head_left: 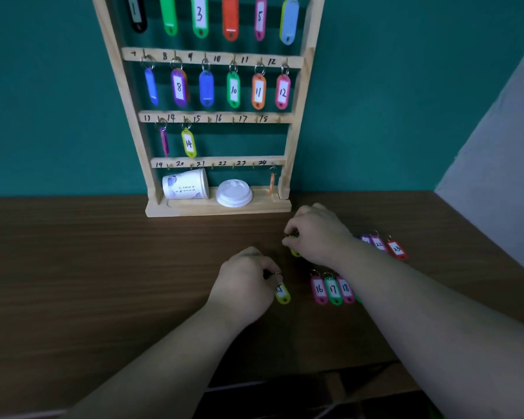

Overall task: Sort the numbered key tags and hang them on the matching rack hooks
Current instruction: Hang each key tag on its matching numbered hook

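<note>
A wooden key rack [294, 137] stands against the teal wall, its numbered hooks filled down to tag 14 [188, 143]; an orange tag [272, 182] hangs at hook 24. My left hand [244, 284] pinches the ring of yellow tag 15 [282, 293], which lies on the table. My right hand [316, 234] pinches the ring of another yellow-green tag [295, 252], mostly hidden under the hand. Tags 16 [319, 289], 17 [333, 290] and 18 [346, 288] lie in a row to the right. Tags 22 [379, 244] and 23 [397, 248] lie further right.
A paper cup [185, 185] lies on its side on the rack's base, with a white lid [234, 193] beside it. The brown wooden table [103, 261] ends at a front edge near me. A grey wall [496, 182] rises at the right.
</note>
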